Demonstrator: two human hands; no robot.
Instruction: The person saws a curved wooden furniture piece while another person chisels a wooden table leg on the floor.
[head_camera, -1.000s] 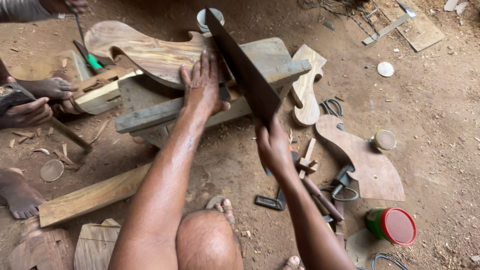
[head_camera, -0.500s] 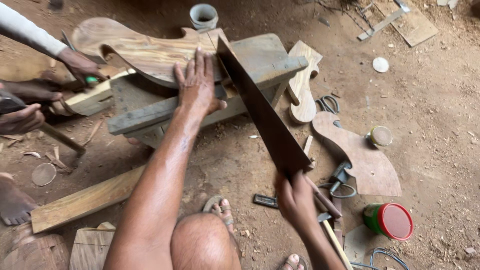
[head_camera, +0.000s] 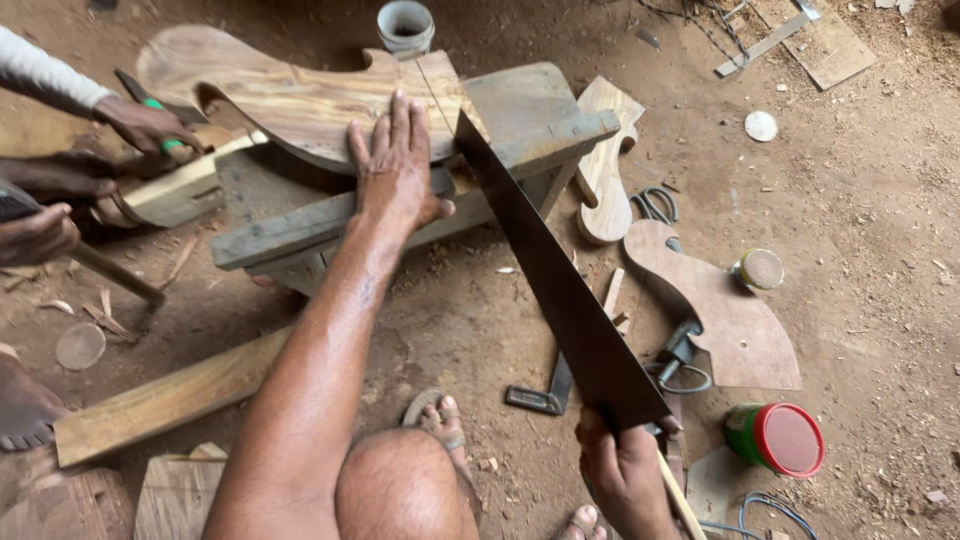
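Note:
My left hand (head_camera: 395, 165) lies flat, fingers spread, on a curved shaped wooden board (head_camera: 290, 95) that rests on a low rough wooden bench (head_camera: 530, 115). My right hand (head_camera: 625, 470) grips the handle of a long dark hand saw (head_camera: 555, 270). The blade runs diagonally from the handle up to the board's right end, its tip in the wood just right of my left hand. My bare knee and sandalled foot are below.
Another person's hands (head_camera: 140, 125) work at the left with a green-handled tool and a wooden piece (head_camera: 180, 190). Cut-out boards (head_camera: 725, 320), a plank (head_camera: 160, 400), a red-lidded tin (head_camera: 780, 438), a metal square (head_camera: 545, 395), scissors and a white cup (head_camera: 405, 25) lie on the dirt floor.
My right hand has pulled the saw back toward me and lower in the view, so more blade shows. My left hand stays pressed on the board. The other person's hand moved onto the green-handled tool.

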